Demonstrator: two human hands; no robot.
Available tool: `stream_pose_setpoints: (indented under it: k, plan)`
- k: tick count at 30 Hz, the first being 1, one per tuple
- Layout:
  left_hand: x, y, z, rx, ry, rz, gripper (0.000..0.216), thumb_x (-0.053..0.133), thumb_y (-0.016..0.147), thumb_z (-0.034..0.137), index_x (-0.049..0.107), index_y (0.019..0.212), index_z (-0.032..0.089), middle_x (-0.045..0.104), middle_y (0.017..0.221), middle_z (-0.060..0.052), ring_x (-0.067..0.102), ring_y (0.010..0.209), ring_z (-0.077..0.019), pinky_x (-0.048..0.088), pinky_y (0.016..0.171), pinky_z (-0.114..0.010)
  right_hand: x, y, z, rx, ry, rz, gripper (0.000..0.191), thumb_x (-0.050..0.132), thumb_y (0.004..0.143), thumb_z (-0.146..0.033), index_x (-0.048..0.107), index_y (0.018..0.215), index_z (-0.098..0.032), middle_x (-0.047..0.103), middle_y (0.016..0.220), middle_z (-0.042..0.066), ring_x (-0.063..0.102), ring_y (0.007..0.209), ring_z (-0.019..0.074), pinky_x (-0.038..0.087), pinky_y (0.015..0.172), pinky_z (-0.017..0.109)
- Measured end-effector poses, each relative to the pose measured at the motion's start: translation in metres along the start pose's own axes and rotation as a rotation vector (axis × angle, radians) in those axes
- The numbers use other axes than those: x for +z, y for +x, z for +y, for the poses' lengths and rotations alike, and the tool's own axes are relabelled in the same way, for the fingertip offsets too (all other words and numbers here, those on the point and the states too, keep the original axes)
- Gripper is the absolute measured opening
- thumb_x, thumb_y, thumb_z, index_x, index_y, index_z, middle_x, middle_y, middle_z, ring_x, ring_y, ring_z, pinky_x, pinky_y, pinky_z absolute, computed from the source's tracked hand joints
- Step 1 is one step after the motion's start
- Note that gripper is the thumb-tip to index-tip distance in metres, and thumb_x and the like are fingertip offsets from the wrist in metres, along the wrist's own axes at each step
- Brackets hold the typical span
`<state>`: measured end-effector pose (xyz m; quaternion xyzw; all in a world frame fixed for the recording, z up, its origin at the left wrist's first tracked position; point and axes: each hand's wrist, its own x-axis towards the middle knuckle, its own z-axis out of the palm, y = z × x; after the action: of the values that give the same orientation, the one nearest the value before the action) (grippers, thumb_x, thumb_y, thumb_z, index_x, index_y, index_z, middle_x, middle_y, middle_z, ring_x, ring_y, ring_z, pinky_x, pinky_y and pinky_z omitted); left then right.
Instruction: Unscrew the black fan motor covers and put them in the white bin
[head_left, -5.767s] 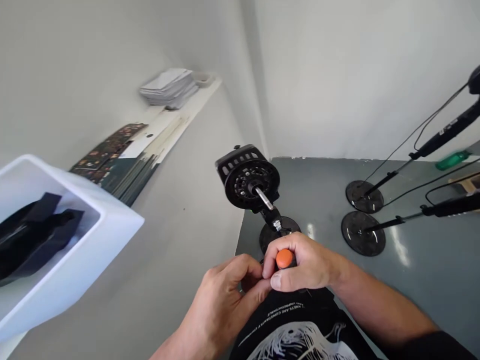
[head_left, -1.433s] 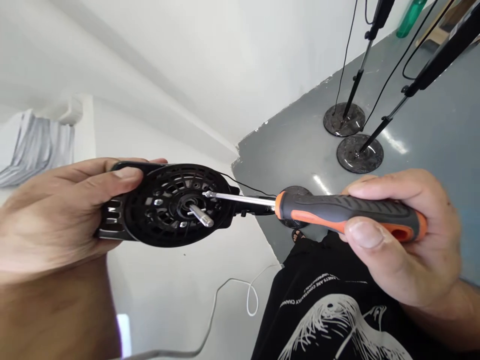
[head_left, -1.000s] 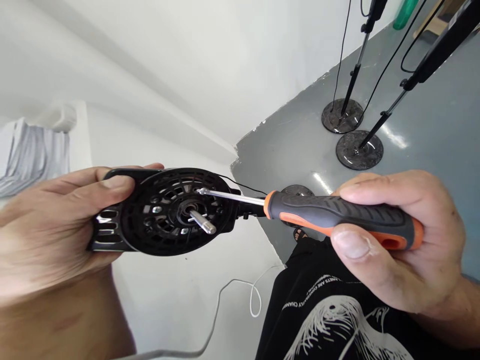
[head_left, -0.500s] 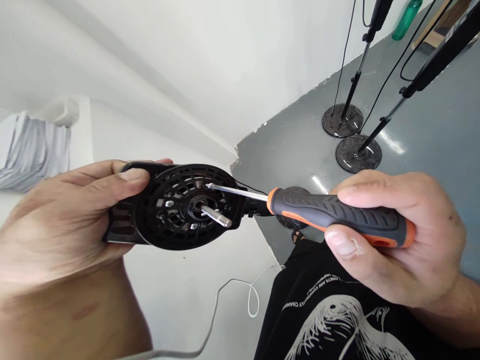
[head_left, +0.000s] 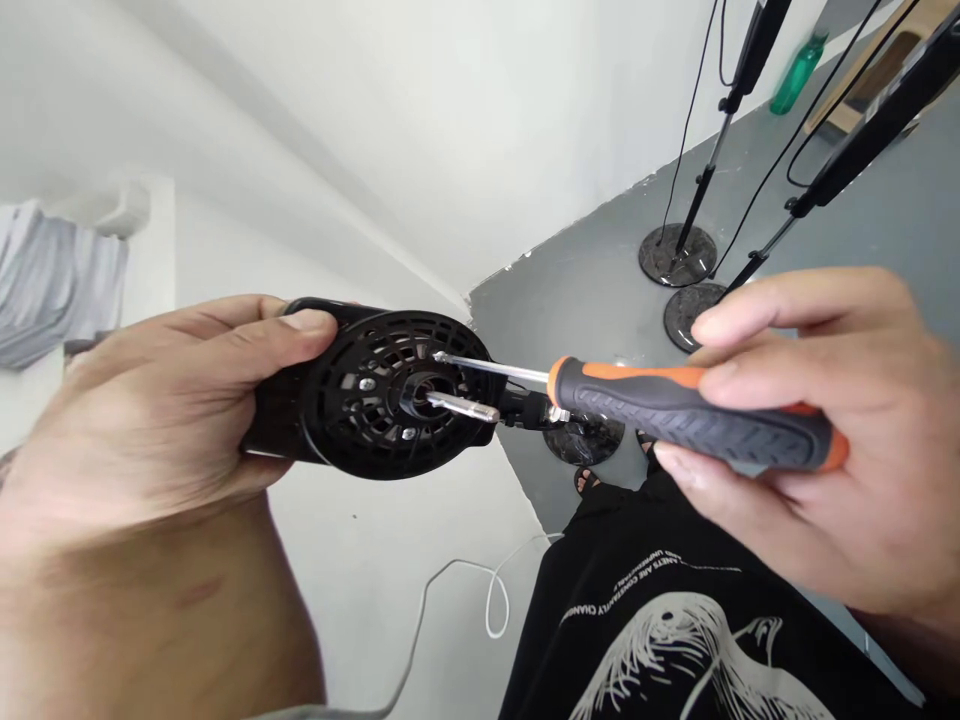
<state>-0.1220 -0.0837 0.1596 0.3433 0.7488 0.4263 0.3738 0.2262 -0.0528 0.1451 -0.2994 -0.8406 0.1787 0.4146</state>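
Observation:
My left hand [head_left: 187, 400] is wrapped round the black housing of a fan motor [head_left: 352, 440], thumb on its upper edge. The round slotted face is turned toward my right side, and a bare metal shaft [head_left: 469, 406] sticks out of its centre. Several silver screws [head_left: 367, 384] sit in the face. In my right hand [head_left: 832, 430] is a screwdriver [head_left: 675, 400] with a grey and orange handle. Its tip meets the face above the shaft, at what looks like a screw. Fingers and thumb grip the handle from both sides.
A pole joins the motor to a round dark base [head_left: 585, 440] on the grey floor. Two more fan stands [head_left: 679, 255] stand behind, with hanging cords. A green bottle [head_left: 799, 75] is at the far wall. A white cable [head_left: 427, 600] loops below; grey-white stacked material [head_left: 56, 285] is at left.
The screwdriver handle has turned in my right hand, with more orange now on top, and the fingers have shifted on it. The motor appears slightly farther right and higher in view.

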Motion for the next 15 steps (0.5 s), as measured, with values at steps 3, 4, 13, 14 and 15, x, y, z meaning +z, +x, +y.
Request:
stream_pose_setpoints:
  k: [3, 4, 13, 14, 15]
  plan:
    - [0.002, 0.003, -0.003, 0.055, -0.003, 0.019, 0.027, 0.085, 0.069, 0.029, 0.076, 0.090, 0.014, 0.072, 0.068, -0.001, 0.070, 0.050, -0.0220, 0.058, 0.040, -0.032, -0.002, 0.006, 0.000, 0.048, -0.121, -0.040, 0.021, 0.077, 0.089, -0.024, 0.059, 0.099, -0.027, 0.075, 0.094, 0.004, 0.076, 0.090, 0.0214, 0.069, 0.072, 0.037]
    - [0.004, 0.004, -0.004, 0.095, -0.003, 0.045, 0.025, 0.084, 0.068, 0.027, 0.075, 0.086, 0.014, 0.069, 0.068, -0.001, 0.069, 0.050, -0.0207, 0.055, 0.039, -0.029, -0.003, 0.008, 0.000, 0.095, -0.160, -0.031, 0.017, 0.075, 0.092, -0.031, 0.060, 0.099, -0.026, 0.075, 0.089, 0.004, 0.076, 0.081, 0.0202, 0.067, 0.065, 0.036]
    - [0.030, -0.009, 0.012, -0.001, -0.072, 0.095, 0.023, 0.081, 0.062, 0.030, 0.063, 0.072, 0.018, 0.059, 0.056, 0.002, 0.053, 0.038, -0.0118, 0.039, 0.033, -0.020, -0.017, 0.005, 0.009, 0.297, 0.110, -0.102, 0.064, 0.075, 0.084, -0.033, 0.044, 0.140, -0.029, 0.063, 0.133, 0.012, 0.077, 0.092, 0.0202, 0.058, 0.046, 0.023]
    - [0.033, -0.011, 0.016, -0.032, -0.078, 0.072, 0.021, 0.080, 0.063, 0.029, 0.063, 0.069, 0.019, 0.057, 0.053, 0.002, 0.050, 0.036, -0.0113, 0.036, 0.031, -0.019, -0.017, 0.005, 0.009, 0.246, 0.133, -0.070, 0.067, 0.076, 0.081, -0.025, 0.043, 0.138, -0.030, 0.062, 0.134, 0.012, 0.076, 0.099, 0.0209, 0.060, 0.051, 0.024]
    - [0.035, -0.014, 0.020, -0.058, -0.086, 0.051, 0.019, 0.078, 0.064, 0.028, 0.062, 0.066, 0.019, 0.055, 0.050, 0.002, 0.048, 0.035, -0.0106, 0.033, 0.030, -0.019, -0.017, 0.004, 0.009, 0.222, 0.139, -0.028, 0.061, 0.077, 0.081, -0.021, 0.045, 0.132, -0.030, 0.065, 0.124, 0.009, 0.075, 0.097, 0.0198, 0.059, 0.052, 0.023]
